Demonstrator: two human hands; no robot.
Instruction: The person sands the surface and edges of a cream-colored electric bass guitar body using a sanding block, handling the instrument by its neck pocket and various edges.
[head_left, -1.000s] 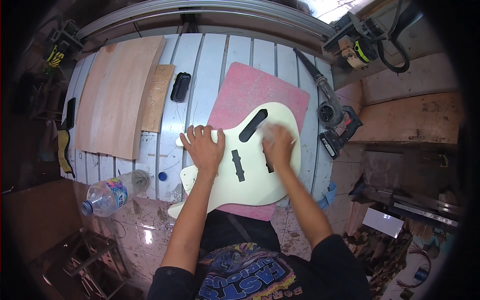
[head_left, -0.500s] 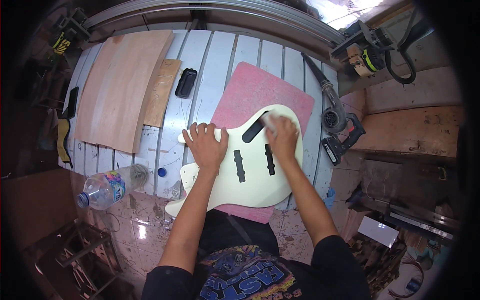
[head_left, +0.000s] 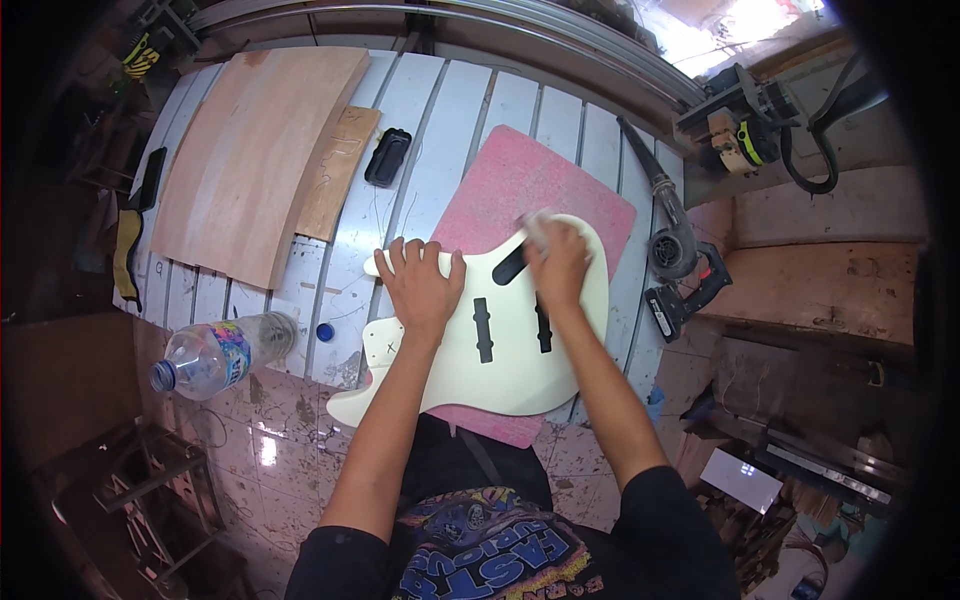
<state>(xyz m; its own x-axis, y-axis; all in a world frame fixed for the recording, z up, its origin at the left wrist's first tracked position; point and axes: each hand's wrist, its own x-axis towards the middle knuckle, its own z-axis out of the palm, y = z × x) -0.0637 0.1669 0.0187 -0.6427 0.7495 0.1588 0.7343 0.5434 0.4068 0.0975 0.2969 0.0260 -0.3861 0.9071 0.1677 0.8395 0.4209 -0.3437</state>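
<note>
A cream-white electric guitar body (head_left: 520,375) with dark routed cavities lies flat on a pink mat (head_left: 550,170). My left hand (head_left: 420,293) rests on its left part, fingers spread over the upper horn's edge. At the upper right edge, beyond the long oval cavity, my right hand (head_left: 560,268) is closed round a pale, folded piece of sandpaper (head_left: 534,230) pressed to the body. Motion smears that hand and the sandpaper, so its exact shape is hard to make out.
The slatted white table (head_left: 410,105) bears a large wooden panel (head_left: 260,160), a thin board (head_left: 338,175), a black case (head_left: 388,158), a blue cap (head_left: 325,332) and a clear plastic bottle (head_left: 225,355). A cordless blower (head_left: 672,250) lies at the right edge.
My right hand has slid slightly up and left along the guitar body's edge with the sandpaper. My left hand stays on the body. The whole view has shifted a little.
</note>
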